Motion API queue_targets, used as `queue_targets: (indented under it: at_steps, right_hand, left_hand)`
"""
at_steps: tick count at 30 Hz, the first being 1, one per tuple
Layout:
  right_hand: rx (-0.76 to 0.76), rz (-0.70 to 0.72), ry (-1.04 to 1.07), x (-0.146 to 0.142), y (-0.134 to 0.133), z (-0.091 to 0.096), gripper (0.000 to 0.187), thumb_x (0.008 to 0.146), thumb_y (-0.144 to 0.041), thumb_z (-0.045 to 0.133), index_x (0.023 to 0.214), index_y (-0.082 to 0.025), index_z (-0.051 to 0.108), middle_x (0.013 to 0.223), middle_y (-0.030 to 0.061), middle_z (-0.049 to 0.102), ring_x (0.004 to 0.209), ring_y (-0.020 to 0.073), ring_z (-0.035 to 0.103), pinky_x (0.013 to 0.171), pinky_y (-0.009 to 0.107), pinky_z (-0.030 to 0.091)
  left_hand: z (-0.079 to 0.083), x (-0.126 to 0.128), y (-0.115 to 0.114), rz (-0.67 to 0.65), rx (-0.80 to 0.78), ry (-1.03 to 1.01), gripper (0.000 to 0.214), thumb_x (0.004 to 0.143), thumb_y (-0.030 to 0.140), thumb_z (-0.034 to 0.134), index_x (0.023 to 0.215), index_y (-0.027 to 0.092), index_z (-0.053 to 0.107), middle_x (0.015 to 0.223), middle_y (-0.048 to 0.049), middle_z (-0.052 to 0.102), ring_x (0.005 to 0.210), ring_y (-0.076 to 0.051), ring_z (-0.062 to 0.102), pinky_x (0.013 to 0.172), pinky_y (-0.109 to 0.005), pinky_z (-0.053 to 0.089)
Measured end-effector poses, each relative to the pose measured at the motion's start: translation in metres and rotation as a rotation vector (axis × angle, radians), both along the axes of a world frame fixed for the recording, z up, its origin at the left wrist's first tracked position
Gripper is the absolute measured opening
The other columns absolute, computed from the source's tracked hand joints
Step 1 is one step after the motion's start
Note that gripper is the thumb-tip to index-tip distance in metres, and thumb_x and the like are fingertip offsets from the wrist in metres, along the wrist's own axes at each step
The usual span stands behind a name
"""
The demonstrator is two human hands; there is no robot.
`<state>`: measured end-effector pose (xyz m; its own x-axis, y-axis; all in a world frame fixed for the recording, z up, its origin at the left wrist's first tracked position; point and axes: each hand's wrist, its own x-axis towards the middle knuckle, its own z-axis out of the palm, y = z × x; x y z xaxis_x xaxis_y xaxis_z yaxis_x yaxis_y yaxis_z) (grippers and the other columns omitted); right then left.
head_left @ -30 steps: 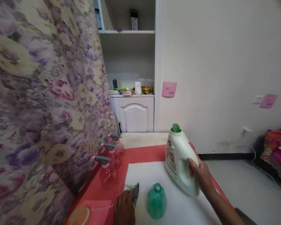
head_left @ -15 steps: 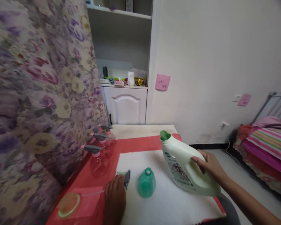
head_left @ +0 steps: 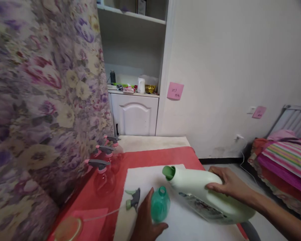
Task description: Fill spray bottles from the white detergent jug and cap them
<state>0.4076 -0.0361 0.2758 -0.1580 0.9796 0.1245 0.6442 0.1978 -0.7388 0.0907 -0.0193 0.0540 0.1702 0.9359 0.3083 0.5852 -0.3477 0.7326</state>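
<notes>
My right hand (head_left: 227, 185) grips the handle of a pale green detergent jug (head_left: 198, 182). The jug is tipped nearly level, its green spout (head_left: 169, 172) pointing left, just above and right of a small bottle's neck; no stream shows. My left hand (head_left: 147, 217) curls round the lower left side of that translucent green spray bottle (head_left: 160, 206), which stands topless on white paper. Beside the hand lies the grey and green spray head (head_left: 133, 200), with its thin dip tube (head_left: 102, 215) stretching left.
Three clear spray bottles with pink and grey heads (head_left: 104, 180) stand along the table's left side. A round orange object (head_left: 68, 229) sits at the near left corner. White paper (head_left: 137, 174) covers part of the red tabletop (head_left: 160, 155). A floral curtain (head_left: 52, 100) hangs at left.
My left hand has left the spray head and moved right to the green bottle. My right hand has tipped the jug further over, bringing its spout lower and left.
</notes>
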Motion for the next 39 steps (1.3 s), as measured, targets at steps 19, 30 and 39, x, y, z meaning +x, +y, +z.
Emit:
queue_targets:
  at_steps: [19,30,39]
  right_hand:
    - [-0.033,0.173,-0.134,-0.008,-0.004,0.021,0.027,0.074,-0.041,0.073,0.096,-0.026,0.076,0.092,0.0019,0.076,0.073,0.0234,0.066,0.060,0.024,0.048]
    - [-0.060,0.288,-0.269,-0.012,-0.005,0.023,0.034,0.083,-0.052,0.064,0.099,-0.022,0.067,0.083,-0.0026,0.067,0.069,0.0152,0.058,0.058,0.020,0.038]
    - [-0.033,0.284,-0.400,-0.014,-0.002,0.027,0.038,0.083,-0.054,0.065,0.110,-0.027,0.066,0.077,-0.0045,0.065,0.063,0.0130,0.056,0.054,0.019,0.036]
  left_hand:
    - [0.009,0.001,0.008,0.053,-0.018,-0.140,0.072,0.058,0.012,0.060,0.129,0.016,0.048,0.129,-0.0150,0.059,0.124,-0.031,0.055,0.108,-0.047,0.043]
    - [0.007,0.002,0.018,-0.085,-0.110,-0.092,0.096,0.055,0.014,0.061,0.146,0.016,0.032,0.152,-0.0143,0.044,0.140,-0.032,0.040,0.117,-0.048,0.032]
    - [0.005,0.001,0.019,0.021,0.011,-0.106,0.086,0.054,0.015,0.061,0.137,0.008,0.042,0.140,-0.0212,0.052,0.133,-0.036,0.047,0.113,-0.051,0.037]
